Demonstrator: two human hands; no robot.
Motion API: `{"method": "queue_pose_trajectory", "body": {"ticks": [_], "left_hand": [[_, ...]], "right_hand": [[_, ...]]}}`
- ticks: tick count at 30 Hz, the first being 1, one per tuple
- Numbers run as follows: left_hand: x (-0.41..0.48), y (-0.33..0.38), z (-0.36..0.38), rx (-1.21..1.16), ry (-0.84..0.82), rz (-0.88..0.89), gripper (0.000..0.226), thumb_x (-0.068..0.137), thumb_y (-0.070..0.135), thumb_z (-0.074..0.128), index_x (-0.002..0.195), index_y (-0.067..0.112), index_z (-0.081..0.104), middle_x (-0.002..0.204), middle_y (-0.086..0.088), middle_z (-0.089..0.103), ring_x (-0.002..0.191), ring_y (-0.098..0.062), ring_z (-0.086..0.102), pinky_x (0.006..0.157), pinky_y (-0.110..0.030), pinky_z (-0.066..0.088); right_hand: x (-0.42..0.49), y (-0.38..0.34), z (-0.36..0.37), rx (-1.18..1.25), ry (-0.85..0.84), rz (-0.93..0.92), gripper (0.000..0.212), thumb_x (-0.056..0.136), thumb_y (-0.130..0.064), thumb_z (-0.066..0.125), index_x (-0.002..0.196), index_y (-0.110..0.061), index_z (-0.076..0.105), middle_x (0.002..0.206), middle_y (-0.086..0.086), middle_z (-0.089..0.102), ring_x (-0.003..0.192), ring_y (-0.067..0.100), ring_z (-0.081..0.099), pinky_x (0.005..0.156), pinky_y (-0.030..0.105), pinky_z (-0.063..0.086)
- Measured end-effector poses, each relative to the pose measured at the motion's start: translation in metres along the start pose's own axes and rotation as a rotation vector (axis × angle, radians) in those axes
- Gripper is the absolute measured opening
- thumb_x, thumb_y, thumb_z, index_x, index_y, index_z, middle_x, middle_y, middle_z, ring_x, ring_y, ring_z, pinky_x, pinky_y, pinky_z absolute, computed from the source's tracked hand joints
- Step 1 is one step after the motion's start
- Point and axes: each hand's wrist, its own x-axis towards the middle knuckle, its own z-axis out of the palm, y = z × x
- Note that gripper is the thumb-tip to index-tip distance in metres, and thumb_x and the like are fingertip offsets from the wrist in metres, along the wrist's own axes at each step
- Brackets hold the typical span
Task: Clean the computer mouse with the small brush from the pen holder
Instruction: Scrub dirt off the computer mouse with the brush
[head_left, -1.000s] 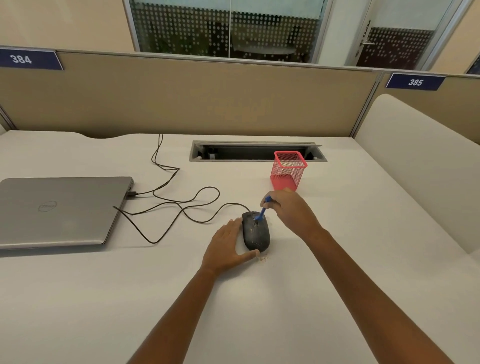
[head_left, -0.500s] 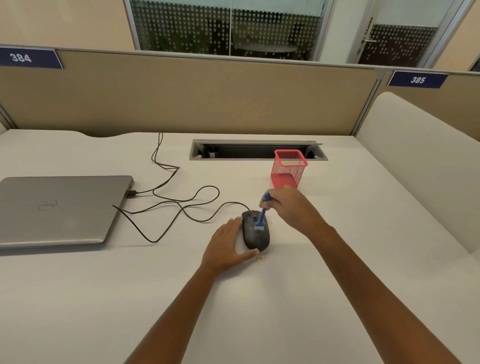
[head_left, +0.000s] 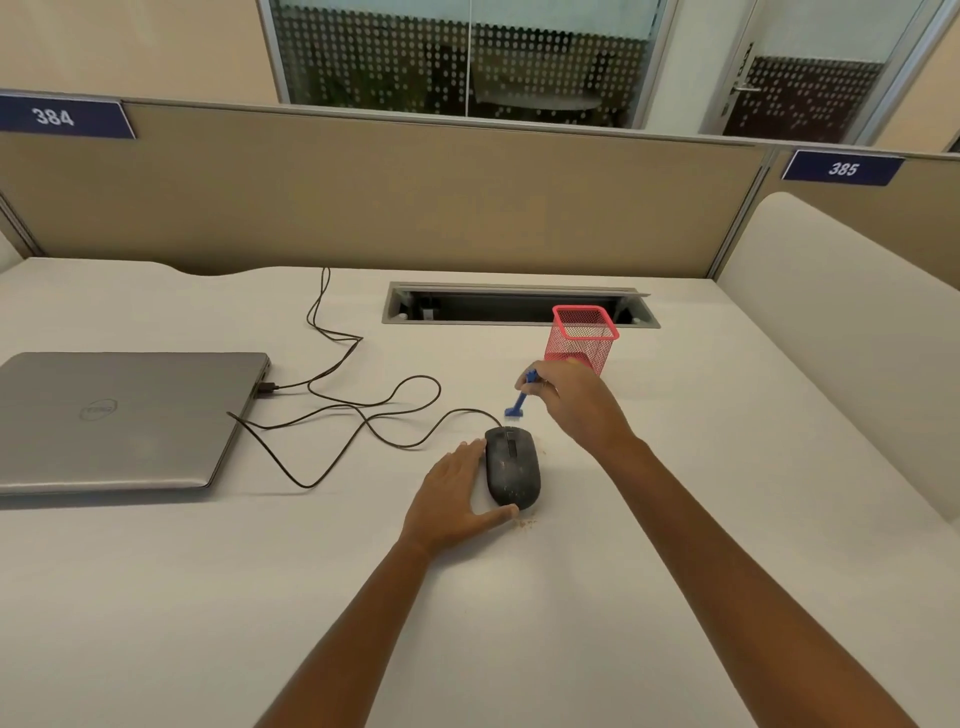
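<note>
the black computer mouse (head_left: 512, 466) lies on the white counter (head_left: 675, 519), near the middle, its cord (head_left: 363, 415) looping off to the left toward the closed grey laptop (head_left: 119, 421). pale specks dot the mouse's top, and a few crumbs (head_left: 527, 524) sit on the counter just by its near end. the left hand (head_left: 457, 493) rests flat on the counter against the mouse's left side, its grip spread, the thumb curled around the near end and the fingers along the left flank. the right hand (head_left: 576, 405) is held above the counter, to the far right of the mouse, its grip pinching the handle of the small blue brush (head_left: 521, 397) between thumb and fingers. the brush hangs head-down, its head just beyond the far end of the mouse and apart from it, not touching. the red mesh pen holder (head_left: 584, 338) stands upright on the counter just beyond the right hand, in front of the open cable slot (head_left: 467, 304).
</note>
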Motion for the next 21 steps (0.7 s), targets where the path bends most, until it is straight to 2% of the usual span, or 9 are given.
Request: {"method": "queue_pose_trajectory", "body": {"ticks": [5, 7, 11, 14, 17, 18, 19, 21], "left_hand": [[-0.002, 0.002, -0.001, -0.004, 0.004, -0.005, 0.104, 0.063, 0.075, 0.046, 0.144, 0.018, 0.016, 0.153, -0.001, 0.024, 0.14, -0.018, 0.021, 0.115, -0.034, 0.018], [-0.002, 0.002, -0.002, -0.009, 0.007, -0.002, 0.105, 0.061, 0.077, 0.043, 0.144, 0.018, 0.016, 0.152, -0.001, 0.026, 0.139, -0.018, 0.023, 0.115, -0.034, 0.019], [-0.001, 0.003, -0.002, 0.006, -0.009, -0.011, 0.1, 0.065, 0.07, 0.047, 0.144, 0.018, 0.015, 0.153, -0.001, 0.022, 0.14, -0.018, 0.02, 0.115, -0.033, 0.017], [-0.002, 0.002, -0.002, -0.006, 0.008, -0.006, 0.103, 0.062, 0.074, 0.046, 0.144, 0.018, 0.017, 0.152, -0.001, 0.024, 0.139, -0.018, 0.022, 0.114, -0.032, 0.018], [-0.002, 0.001, -0.001, -0.014, 0.017, -0.002, 0.107, 0.058, 0.078, 0.039, 0.143, 0.018, 0.018, 0.152, -0.001, 0.025, 0.139, -0.018, 0.022, 0.114, -0.032, 0.018], [-0.002, 0.001, -0.001, -0.012, 0.017, -0.002, 0.107, 0.057, 0.078, 0.038, 0.143, 0.018, 0.018, 0.152, -0.001, 0.025, 0.139, -0.018, 0.022, 0.114, -0.031, 0.018], [-0.002, 0.001, -0.001, -0.009, 0.016, 0.0, 0.107, 0.058, 0.079, 0.038, 0.144, 0.017, 0.017, 0.152, -0.001, 0.025, 0.139, -0.018, 0.022, 0.114, -0.031, 0.018], [-0.002, 0.001, -0.001, -0.012, 0.014, 0.001, 0.106, 0.059, 0.078, 0.042, 0.143, 0.018, 0.017, 0.152, -0.001, 0.025, 0.138, -0.018, 0.023, 0.114, -0.033, 0.019]], "right_hand": [[0.015, 0.006, 0.016, -0.069, -0.054, -0.006, 0.026, 0.094, -0.01, 0.043, 0.114, -0.003, 0.059, 0.119, 0.019, 0.063, 0.106, 0.033, 0.055, 0.093, 0.035, 0.045], [0.014, 0.007, 0.019, -0.068, -0.075, -0.007, 0.025, 0.093, -0.009, 0.045, 0.112, -0.003, 0.06, 0.118, 0.019, 0.063, 0.106, 0.033, 0.055, 0.088, 0.034, 0.046], [0.002, 0.006, 0.007, -0.029, -0.114, -0.007, 0.025, 0.093, -0.007, 0.046, 0.112, 0.0, 0.059, 0.119, 0.02, 0.062, 0.105, 0.034, 0.056, 0.075, 0.024, 0.043], [-0.017, 0.009, 0.002, -0.038, -0.113, -0.064, 0.024, 0.093, -0.008, 0.046, 0.111, -0.001, 0.059, 0.114, 0.022, 0.062, 0.092, 0.027, 0.052, 0.062, 0.017, 0.035], [-0.033, 0.013, 0.002, -0.042, -0.13, -0.089, 0.023, 0.092, -0.011, 0.046, 0.109, -0.003, 0.061, 0.111, 0.022, 0.062, 0.086, 0.022, 0.046, 0.066, 0.022, 0.033], [-0.035, 0.012, 0.0, -0.031, -0.115, -0.095, 0.023, 0.092, -0.01, 0.046, 0.108, -0.002, 0.061, 0.111, 0.021, 0.063, 0.085, 0.02, 0.045, 0.064, 0.019, 0.033], [-0.035, 0.012, -0.003, -0.019, -0.084, -0.099, 0.023, 0.093, -0.01, 0.046, 0.108, -0.001, 0.061, 0.111, 0.02, 0.063, 0.086, 0.02, 0.046, 0.061, 0.016, 0.033], [-0.033, 0.01, -0.006, 0.008, 0.003, -0.094, 0.024, 0.093, -0.009, 0.045, 0.11, -0.001, 0.061, 0.115, 0.018, 0.064, 0.094, 0.027, 0.053, 0.066, 0.015, 0.037]]}}
